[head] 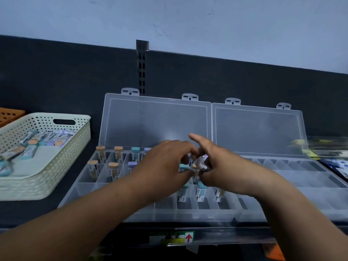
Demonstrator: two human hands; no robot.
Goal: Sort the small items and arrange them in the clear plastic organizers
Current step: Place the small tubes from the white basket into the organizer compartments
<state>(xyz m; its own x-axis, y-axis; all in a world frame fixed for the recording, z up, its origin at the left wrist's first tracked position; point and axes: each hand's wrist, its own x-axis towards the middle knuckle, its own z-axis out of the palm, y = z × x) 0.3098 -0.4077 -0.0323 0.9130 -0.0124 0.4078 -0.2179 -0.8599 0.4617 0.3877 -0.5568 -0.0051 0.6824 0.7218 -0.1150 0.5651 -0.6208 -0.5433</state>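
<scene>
The right hand (220, 166) pinches a small tube (203, 167) between thumb and curled fingers, its forefinger sticking out straight above. The tube is clear plastic with a white printed label, lying tilted in the grip; its cap is hidden. The left hand (162, 162) meets it from the other side, fingers and thumb curled close about the same spot, but blur and overlap hide whether it holds anything. Both hands hover over the right part of the left organizer (165, 213), a clear box cut into narrow compartments, its lid (156, 119) standing open against the dark back panel. Just below the hands, teal-capped tubes (201, 193) stand upright in the near compartments. In the far-left compartments stand more tubes, one to a slot: orange caps (100, 148), a teal cap (135, 149), purple caps (132, 163). A second organizer (301, 185) sits touching the first on its right, lid (258, 129) also up. To the left, well apart from the hands, a pale perforated basket (56, 166) holds a loose heap of tubes (28, 151) lying flat, with an orange basket (9, 115) behind it.
</scene>
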